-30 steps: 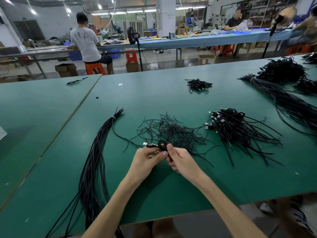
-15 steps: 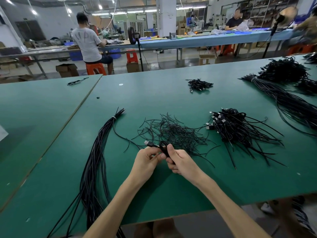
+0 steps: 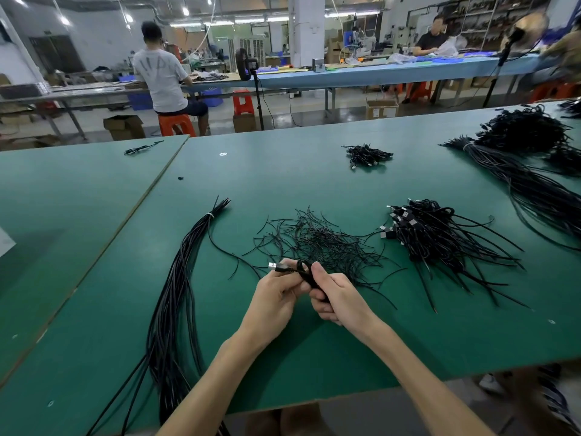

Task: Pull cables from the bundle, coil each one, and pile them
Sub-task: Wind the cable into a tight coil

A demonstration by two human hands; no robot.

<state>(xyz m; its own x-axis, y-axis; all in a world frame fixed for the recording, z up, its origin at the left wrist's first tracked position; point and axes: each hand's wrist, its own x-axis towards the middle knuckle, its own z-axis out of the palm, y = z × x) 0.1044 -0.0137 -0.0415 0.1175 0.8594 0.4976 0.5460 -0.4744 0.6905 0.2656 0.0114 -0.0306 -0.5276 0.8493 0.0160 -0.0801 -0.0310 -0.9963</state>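
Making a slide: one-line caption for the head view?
Left hand and right hand hold a coiled thin black USB cable over the green table, tied black cable bundle left, black coiled-cable pile right.

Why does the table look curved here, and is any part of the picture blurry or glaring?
Head view: the wide-angle lens bows the straight edges of the green table; the ceiling lights blow out to white glare; the bottom right corner is smeared; the left hand and right hand holding the coiled cable are sharp, with a soft shadow on the table beneath them.
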